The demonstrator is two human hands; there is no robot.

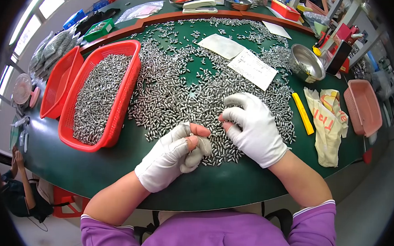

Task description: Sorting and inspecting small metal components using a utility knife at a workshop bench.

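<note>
Left hand [173, 155] fingers curled shut on small metal parts [204, 146] near worktop [114, 172] front edge; right hand [254, 126] fingers half-open, pressing parts; red basket [122, 97] left.

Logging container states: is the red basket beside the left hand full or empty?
Partly full: small metal pieces cover the red basket floor, below its rim.

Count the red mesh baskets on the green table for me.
2: one full of small metal parts at the table's left, and an empty one tilted against its far side. A pink basket sits right.
</note>
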